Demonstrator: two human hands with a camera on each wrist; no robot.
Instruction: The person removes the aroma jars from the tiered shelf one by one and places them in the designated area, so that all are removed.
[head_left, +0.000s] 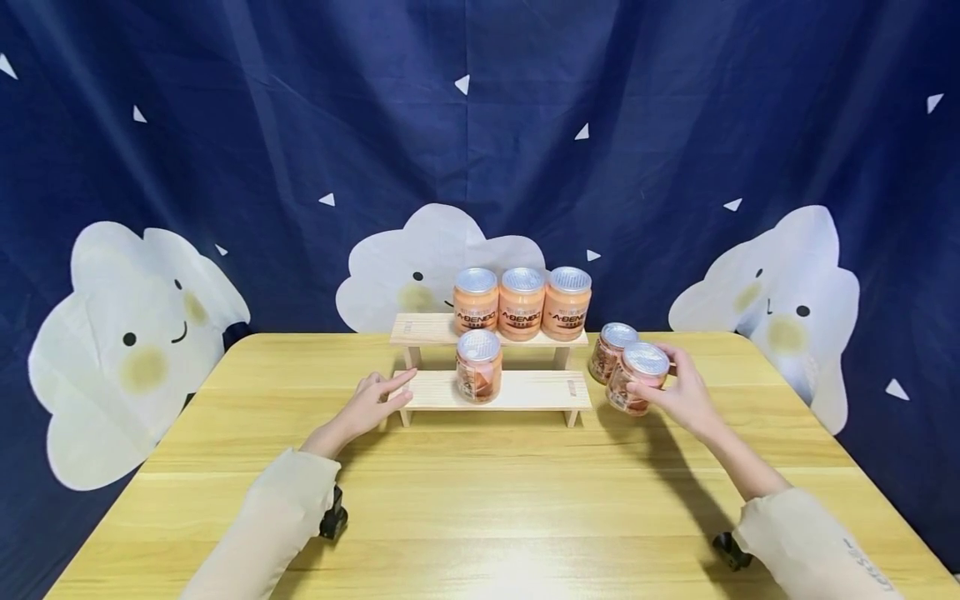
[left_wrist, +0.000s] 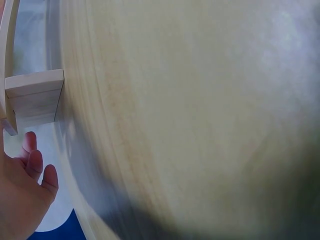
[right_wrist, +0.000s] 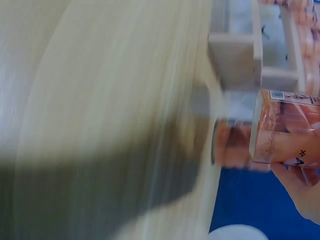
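Observation:
My right hand (head_left: pixel 684 390) grips a jar (head_left: pixel 630 390) with a silver lid and orange label, thumb on the near side and fingers behind. In the right wrist view, that held jar (right_wrist: pixel 287 131) appears raised off the table. Just behind it, a similar jar (head_left: pixel 617 336) stands on the table. At the left end of the lower wooden shelf (head_left: pixel 536 388), my left hand (head_left: pixel 372 402) reaches with its index finger extended to the shelf's edge; the left wrist view shows other fingers (left_wrist: pixel 35 162) loosely bent. One jar (head_left: pixel 479 367) stands on this shelf, right of my left hand.
Behind is a higher wooden shelf (head_left: pixel 423 328) bearing three jars in a row, among them the middle jar (head_left: pixel 521 304). Both shelves stand on a wooden table (head_left: pixel 480 483). A dark blue curtain (head_left: pixel 480 150) with white clouds hangs behind the table.

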